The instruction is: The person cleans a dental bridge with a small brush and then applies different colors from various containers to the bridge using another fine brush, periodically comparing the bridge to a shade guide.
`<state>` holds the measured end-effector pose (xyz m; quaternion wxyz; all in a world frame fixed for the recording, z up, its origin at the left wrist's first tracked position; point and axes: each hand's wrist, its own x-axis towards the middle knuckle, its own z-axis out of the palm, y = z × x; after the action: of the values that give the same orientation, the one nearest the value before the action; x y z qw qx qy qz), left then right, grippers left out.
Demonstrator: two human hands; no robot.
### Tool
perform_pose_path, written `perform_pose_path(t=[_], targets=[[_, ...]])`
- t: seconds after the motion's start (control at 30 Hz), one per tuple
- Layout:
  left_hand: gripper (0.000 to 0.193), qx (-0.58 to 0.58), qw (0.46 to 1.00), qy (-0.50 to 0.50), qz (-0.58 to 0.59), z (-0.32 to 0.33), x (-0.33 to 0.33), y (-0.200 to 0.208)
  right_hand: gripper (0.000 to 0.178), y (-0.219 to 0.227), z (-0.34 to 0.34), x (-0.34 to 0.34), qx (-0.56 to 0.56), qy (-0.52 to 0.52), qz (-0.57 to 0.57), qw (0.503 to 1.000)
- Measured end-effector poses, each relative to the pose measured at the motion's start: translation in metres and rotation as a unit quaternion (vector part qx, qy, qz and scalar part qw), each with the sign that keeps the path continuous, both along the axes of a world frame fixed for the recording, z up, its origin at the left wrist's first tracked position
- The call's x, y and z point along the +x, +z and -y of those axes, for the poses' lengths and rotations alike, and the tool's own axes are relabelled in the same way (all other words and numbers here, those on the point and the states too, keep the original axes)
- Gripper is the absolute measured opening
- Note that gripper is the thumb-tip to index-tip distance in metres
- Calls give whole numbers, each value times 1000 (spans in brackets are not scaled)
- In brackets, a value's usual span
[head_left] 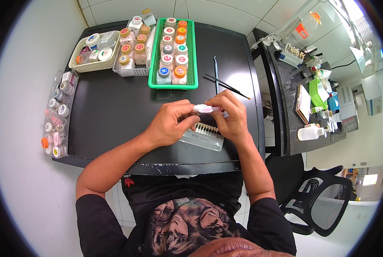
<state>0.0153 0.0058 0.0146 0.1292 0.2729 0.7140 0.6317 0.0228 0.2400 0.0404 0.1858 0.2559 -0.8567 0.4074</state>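
Note:
Between my two hands, above the black table [110, 115], is a small whitish, partly see-through piece with pink in it [206, 109]; its exact kind is unclear. My left hand [171, 121] pinches its left end with thumb and fingers. The other end is in the closed fingers of my right hand [232, 115]. Below the hands lies a tooth shade guide [203, 139], a clear holder with a row of tooth-coloured tabs, partly covered by my fingers. Beyond my right hand rest a blue-handled instrument [216, 70] and two thin dark brushes [230, 86].
A green basket [194, 64] of capped jars stands at the back, beside a clear basket [133, 73] of bottles and a cream basket [93, 67]. Along the left edge sits a clear rack of small jars [54, 120]. To the right are a side counter [300, 143] and a black chair [328, 205].

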Motion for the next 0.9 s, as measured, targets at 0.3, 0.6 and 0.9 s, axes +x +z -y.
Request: perform_pose_path(t=[0.3, 0.6, 0.9], targets=[[37, 142, 976, 35, 160, 4, -11, -3, 42, -14, -11, -4, 109, -51, -20, 993], [36, 120, 980, 28, 159, 4, -6, -3, 36, -14, -9, -4, 134, -106, -47, 984], [40, 112, 981, 11, 158, 4, -10, -8, 37, -11, -9, -2, 136, -164, -78, 974]])
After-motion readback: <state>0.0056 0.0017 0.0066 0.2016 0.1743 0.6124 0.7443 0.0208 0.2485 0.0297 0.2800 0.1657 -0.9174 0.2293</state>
